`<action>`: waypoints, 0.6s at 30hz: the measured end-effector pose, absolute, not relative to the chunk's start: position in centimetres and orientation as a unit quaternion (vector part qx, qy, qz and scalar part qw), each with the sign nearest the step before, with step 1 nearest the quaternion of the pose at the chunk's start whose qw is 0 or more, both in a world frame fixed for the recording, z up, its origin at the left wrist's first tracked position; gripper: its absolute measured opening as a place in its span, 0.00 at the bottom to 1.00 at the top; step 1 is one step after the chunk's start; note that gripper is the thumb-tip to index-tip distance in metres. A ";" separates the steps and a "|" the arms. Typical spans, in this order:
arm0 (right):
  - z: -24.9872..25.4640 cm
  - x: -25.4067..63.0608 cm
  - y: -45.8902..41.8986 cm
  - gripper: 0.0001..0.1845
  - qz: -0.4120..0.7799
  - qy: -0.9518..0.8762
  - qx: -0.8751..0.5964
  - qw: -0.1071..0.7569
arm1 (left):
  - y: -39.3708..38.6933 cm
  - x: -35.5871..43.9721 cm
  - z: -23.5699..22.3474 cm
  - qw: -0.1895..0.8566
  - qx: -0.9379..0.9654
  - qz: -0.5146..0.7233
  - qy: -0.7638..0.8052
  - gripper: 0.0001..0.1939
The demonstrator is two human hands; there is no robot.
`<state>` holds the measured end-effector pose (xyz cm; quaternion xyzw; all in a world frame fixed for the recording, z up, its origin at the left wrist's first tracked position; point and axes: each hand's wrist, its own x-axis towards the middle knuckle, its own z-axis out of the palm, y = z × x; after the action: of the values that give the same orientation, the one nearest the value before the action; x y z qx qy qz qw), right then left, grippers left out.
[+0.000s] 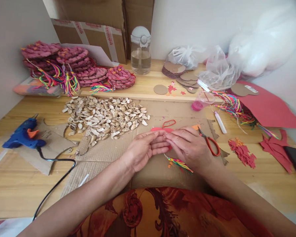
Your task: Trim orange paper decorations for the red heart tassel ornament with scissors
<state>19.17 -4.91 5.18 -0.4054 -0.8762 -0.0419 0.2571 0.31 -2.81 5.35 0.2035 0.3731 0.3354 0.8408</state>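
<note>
Garment (172, 210) worn: red and rust-orange cloth, printed with dark scrollwork (160, 210) and a rounded maroon swirl (132, 210). Forearms (96, 191), left hand (145, 149) and right hand (193, 148) bare.

A clear water bottle (141, 61) beside taped cardboard (95, 37)

Shells (108, 115) lie on cardboard (106, 161) on the desk (7, 181). A glue gun (24, 134) is left of them. A tassel (179, 164) is right and nearer the front. Behind the shells, a shelf (148, 87) holds piles (120, 78) on the left, a bottle (141, 61) next, then bags (220, 72). The scissors (207, 140) are right of the shells, with scraps (242, 154) further right.
</note>
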 end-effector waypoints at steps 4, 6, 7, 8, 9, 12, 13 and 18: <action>5.1 18.9 -4.8 0.11 -0.053 -0.869 -0.400 0.287 | -2.9 0.2 5.1 0.842 0.219 0.327 0.370 0.14; 5.1 18.6 -4.8 0.09 -0.049 -0.859 -0.406 0.309 | -2.9 0.2 5.0 0.844 0.227 0.323 0.364 0.15; 5.1 18.5 -4.8 0.07 -0.043 -0.852 -0.412 0.319 | -2.9 0.2 5.0 0.844 0.228 0.323 0.361 0.15; 5.1 18.4 -4.8 0.06 -0.034 -0.846 -0.420 0.325 | -2.9 0.2 4.9 0.844 0.228 0.324 0.361 0.14; 5.2 18.3 -4.8 0.05 -0.023 -0.841 -0.428 0.329 | -2.9 0.2 4.9 0.844 0.226 0.326 0.361 0.14; 5.8 18.2 -5.2 0.03 0.023 -0.822 -0.450 0.348 | -2.9 0.2 5.0 0.841 0.224 0.334 0.362 0.12; 6.3 18.2 -5.5 0.04 0.048 -0.809 -0.458 0.365 | -2.9 0.2 5.0 0.841 0.225 0.337 0.359 0.12; 10.9 18.5 -9.1 0.09 0.515 -0.641 -0.418 0.386 | -2.9 0.2 5.2 0.845 0.218 0.338 0.354 0.14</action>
<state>18.46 -9.09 10.88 -0.4183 -0.6410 0.5147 0.3864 0.22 -2.89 5.24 0.2177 0.3538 0.3379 0.8446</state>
